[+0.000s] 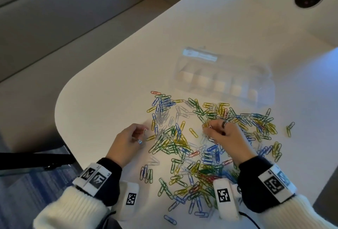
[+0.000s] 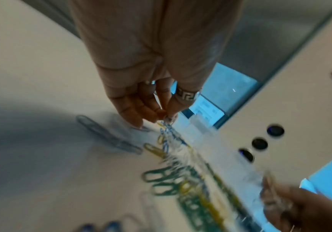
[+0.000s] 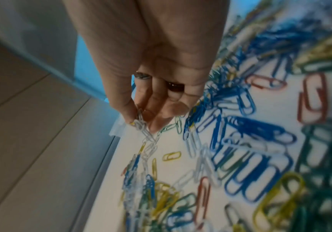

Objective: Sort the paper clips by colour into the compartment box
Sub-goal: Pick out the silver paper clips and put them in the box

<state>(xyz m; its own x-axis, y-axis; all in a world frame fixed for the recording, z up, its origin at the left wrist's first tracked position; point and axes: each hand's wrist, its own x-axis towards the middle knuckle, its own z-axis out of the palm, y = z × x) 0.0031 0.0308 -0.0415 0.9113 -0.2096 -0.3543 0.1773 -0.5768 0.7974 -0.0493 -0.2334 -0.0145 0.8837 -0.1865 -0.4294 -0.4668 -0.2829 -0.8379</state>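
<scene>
1. Nearest the viewer: paper clips point(image 1: 192, 148) in blue, green, yellow, red and white lie mixed and flat across the desk point(image 1: 109, 82), pointing every way — none is yet sorted.

2. Left hand point(image 1: 128, 141): it sits at the left edge of the scatter, fingers curled, pinching a single white clip point(image 1: 145, 132) that stands roughly upright between thumb and fingertip. The left wrist view is too blurred to confirm more.

3. Right hand point(image 1: 225, 137): over the middle of the scatter, its thumb and fingertips are pressed together on a small bunch of white clips point(image 3: 141, 125); in the right wrist view several hang linked below the pinch, trailing down to the desk.

4. Farthest: the clear compartment box point(image 1: 225, 78) lies beyond the clips, lid open, its long axis running left to right and slightly toward the viewer at the right end. The compartments look empty, though blur makes this uncertain.

5. Governing relation — the box lies ahead of both hands, and the right hand is the nearer. Its dangling bunch would probably need lifting clear of the pile before it crosses the near wall.
</scene>
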